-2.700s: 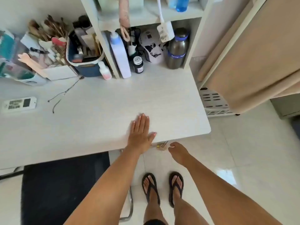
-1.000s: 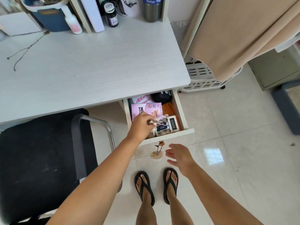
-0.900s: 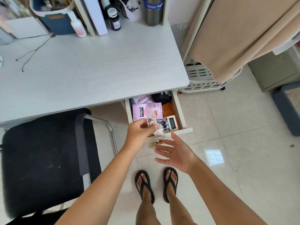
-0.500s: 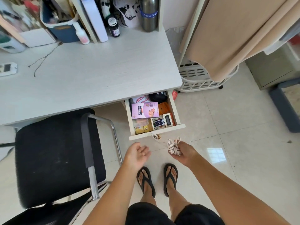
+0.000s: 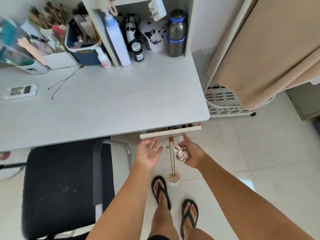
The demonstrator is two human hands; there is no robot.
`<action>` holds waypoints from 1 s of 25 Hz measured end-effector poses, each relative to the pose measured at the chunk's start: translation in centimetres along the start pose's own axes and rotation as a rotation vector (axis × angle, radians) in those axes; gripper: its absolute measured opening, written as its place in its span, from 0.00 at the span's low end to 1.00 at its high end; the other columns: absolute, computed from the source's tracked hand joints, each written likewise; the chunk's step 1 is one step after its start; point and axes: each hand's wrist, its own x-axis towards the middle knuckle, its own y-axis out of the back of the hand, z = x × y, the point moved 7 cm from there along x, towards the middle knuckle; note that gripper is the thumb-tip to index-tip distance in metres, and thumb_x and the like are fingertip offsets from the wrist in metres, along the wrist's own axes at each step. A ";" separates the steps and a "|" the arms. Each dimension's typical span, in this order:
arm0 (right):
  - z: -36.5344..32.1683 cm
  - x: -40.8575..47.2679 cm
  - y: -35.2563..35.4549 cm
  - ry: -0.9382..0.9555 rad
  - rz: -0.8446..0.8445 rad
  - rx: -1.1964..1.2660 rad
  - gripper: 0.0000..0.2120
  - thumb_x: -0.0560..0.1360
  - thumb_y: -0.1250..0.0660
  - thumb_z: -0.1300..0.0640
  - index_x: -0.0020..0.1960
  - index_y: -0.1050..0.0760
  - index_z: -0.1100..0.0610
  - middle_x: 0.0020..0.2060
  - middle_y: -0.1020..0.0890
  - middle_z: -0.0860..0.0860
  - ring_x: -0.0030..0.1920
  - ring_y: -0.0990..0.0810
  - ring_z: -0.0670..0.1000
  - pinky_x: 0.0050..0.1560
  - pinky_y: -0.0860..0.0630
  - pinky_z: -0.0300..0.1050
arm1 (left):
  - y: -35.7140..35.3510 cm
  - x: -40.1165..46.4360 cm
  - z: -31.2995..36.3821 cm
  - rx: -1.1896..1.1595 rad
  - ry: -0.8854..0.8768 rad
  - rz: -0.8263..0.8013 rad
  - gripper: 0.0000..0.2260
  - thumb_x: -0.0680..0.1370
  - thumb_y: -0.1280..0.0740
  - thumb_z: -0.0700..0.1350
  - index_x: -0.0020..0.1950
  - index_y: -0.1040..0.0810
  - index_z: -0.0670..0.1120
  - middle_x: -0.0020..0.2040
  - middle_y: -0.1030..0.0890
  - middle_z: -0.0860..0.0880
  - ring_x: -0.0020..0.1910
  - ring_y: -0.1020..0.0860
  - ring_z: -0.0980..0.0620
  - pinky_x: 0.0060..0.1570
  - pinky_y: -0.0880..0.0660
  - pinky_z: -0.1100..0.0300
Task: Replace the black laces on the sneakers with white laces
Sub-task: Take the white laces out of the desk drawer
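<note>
Left hand (image 5: 149, 152) — one, palm up, fingers relaxed and spread, tips touching the drawer front (image 5: 170, 132), holding nothing. Right hand (image 5: 190, 152) — one, fingers curled round a single bundle of white laces (image 5: 181, 153), forefinger reaching up to the drawer front. The bundle sits in that hand, just below the desk (image 5: 103, 103) edge; how many laces it contains cannot be told. Drawer: one, almost shut, its contents hidden but for a thin strip. Pull cord with tassel (image 5: 173, 177): one, hanging between the hands. Chair (image 5: 58, 187): one, left, cut off by the frame. Steel bottle (image 5: 176, 33): one. Flip-flops (image 5: 161, 191): two.
</note>
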 end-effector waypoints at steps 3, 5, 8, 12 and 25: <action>-1.6 1.2 -3.4 0.037 -0.071 0.025 0.32 0.77 0.45 0.70 0.71 0.39 0.40 0.38 0.21 0.56 0.26 0.23 0.50 0.24 0.28 0.39 | -2.6 1.7 1.8 -0.063 -0.009 -0.034 0.05 0.78 0.43 0.39 0.49 0.28 0.41 0.53 0.23 0.42 0.59 0.27 0.45 0.65 0.35 0.47; -2.6 1.6 -4.6 0.076 -0.071 0.000 0.28 0.77 0.47 0.71 0.68 0.33 0.44 0.41 0.22 0.56 0.30 0.21 0.51 0.25 0.27 0.39 | -3.7 2.5 2.7 -0.091 -0.003 -0.035 0.05 0.78 0.41 0.42 0.49 0.29 0.42 0.51 0.24 0.43 0.52 0.25 0.46 0.63 0.34 0.48; -2.9 2.1 -4.9 0.071 -0.026 -0.006 0.24 0.77 0.48 0.72 0.60 0.28 0.46 0.40 0.21 0.56 0.30 0.19 0.51 0.26 0.25 0.40 | -4.5 2.6 2.8 0.018 -0.006 -0.021 0.03 0.78 0.40 0.42 0.47 0.29 0.43 0.49 0.25 0.45 0.45 0.26 0.50 0.50 0.29 0.54; -2.2 -1.2 -5.6 0.065 -0.090 -0.250 0.06 0.77 0.44 0.69 0.47 0.30 0.62 0.37 0.23 0.60 0.35 0.20 0.56 0.38 0.25 0.48 | -3.1 -2.1 2.0 0.726 -0.045 -0.064 0.06 0.79 0.38 0.50 0.52 0.26 0.49 0.49 0.24 0.50 0.45 0.24 0.55 0.39 0.26 0.61; 11.3 -21.2 -9.3 -0.178 -0.871 -1.068 0.19 0.76 0.38 0.70 0.63 0.31 0.55 0.55 0.19 0.59 0.52 0.18 0.54 0.49 0.21 0.46 | 10.7 -29.1 -5.0 0.563 -0.833 0.598 0.04 0.72 0.29 0.39 0.41 0.16 0.47 0.37 0.17 0.53 0.34 0.23 0.60 0.36 0.28 0.69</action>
